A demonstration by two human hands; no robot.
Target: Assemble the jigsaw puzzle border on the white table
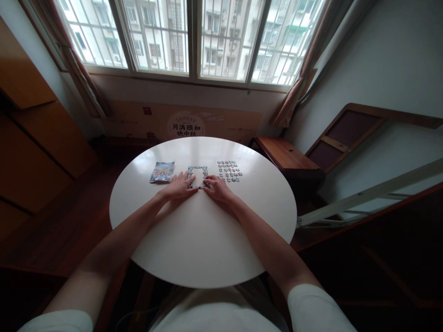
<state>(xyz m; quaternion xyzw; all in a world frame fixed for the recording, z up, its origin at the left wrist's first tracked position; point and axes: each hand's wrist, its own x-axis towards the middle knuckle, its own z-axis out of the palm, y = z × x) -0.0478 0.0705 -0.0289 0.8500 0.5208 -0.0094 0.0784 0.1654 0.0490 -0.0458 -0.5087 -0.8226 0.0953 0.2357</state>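
Observation:
A rectangular jigsaw puzzle border (198, 168) lies on the white round table, with bare tabletop showing inside its frame. My left hand (180, 185) rests flat at its left and lower-left edge, fingers spread and touching the pieces. On the opposite side, my right hand (217, 187) touches the right and lower-right edge, its fingers slightly curled but apart. Loose jigsaw pieces (230, 170) are laid out in rows just right of my right hand. A printed picture sheet or bag (162, 172) lies to the left of my left hand.
The round white table (204, 240) reaches close to my body. A wooden bench (287, 154) stands beyond it on the right, and a folded wooden frame (346, 129) leans on the wall. Barred windows (194, 39) with curtains are ahead; cabinets (41, 138) stand left.

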